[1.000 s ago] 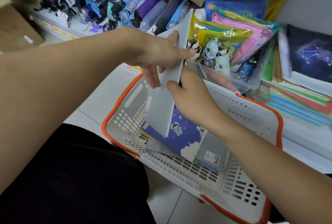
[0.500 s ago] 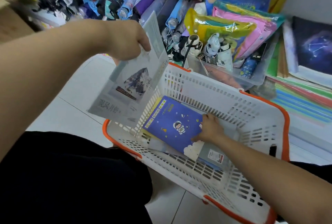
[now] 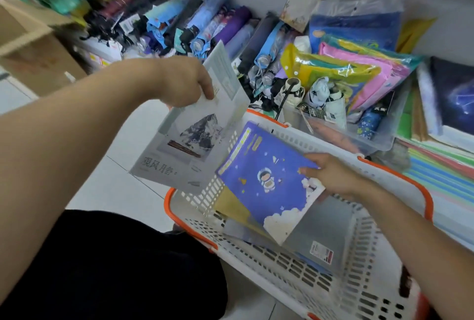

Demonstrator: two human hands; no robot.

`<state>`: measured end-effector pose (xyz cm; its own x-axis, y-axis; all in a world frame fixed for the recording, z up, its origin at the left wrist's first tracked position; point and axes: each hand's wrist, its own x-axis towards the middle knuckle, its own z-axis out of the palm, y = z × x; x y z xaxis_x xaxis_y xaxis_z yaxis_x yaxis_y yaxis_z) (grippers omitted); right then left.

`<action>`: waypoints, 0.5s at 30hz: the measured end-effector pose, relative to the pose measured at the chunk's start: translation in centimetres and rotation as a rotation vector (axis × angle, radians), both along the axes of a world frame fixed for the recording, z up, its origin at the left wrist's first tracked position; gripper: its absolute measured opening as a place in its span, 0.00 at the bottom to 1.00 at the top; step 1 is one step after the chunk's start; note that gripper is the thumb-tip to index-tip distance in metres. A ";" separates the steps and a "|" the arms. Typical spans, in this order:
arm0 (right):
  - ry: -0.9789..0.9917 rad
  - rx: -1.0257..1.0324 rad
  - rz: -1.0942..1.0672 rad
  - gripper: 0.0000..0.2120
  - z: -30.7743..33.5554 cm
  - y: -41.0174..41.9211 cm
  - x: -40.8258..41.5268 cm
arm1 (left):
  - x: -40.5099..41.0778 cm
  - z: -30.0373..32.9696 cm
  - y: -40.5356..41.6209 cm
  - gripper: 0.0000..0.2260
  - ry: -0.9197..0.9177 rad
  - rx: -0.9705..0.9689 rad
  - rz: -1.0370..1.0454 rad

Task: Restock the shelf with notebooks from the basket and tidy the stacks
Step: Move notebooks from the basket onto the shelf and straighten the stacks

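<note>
- Purple astronaut-print notebook (image 3: 266,178): we pinch its right edge with our right hand (image 3: 333,178), tilting it up inside the white, orange-rimmed plastic basket (image 3: 295,268).
- Grey mountain-picture notebook (image 3: 189,145): our left hand (image 3: 184,83) grips its top, beyond the basket's left rim.
- We judge we're mid-unloading; next, both go onto the shelf's stacks (image 3: 436,173), squared.

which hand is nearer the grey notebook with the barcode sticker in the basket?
Right. The right hand grips the blue notebook directly above the grey notebook; the left hand is beyond the basket.
</note>
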<state>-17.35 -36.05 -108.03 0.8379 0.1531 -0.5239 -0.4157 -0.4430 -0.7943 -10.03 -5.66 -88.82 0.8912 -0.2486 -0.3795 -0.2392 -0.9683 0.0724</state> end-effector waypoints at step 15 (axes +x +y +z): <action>-0.134 0.477 0.010 0.16 17.9 3.8 0.0 | -3.3 5.4 -1.4 0.17 -0.075 -1.504 0.599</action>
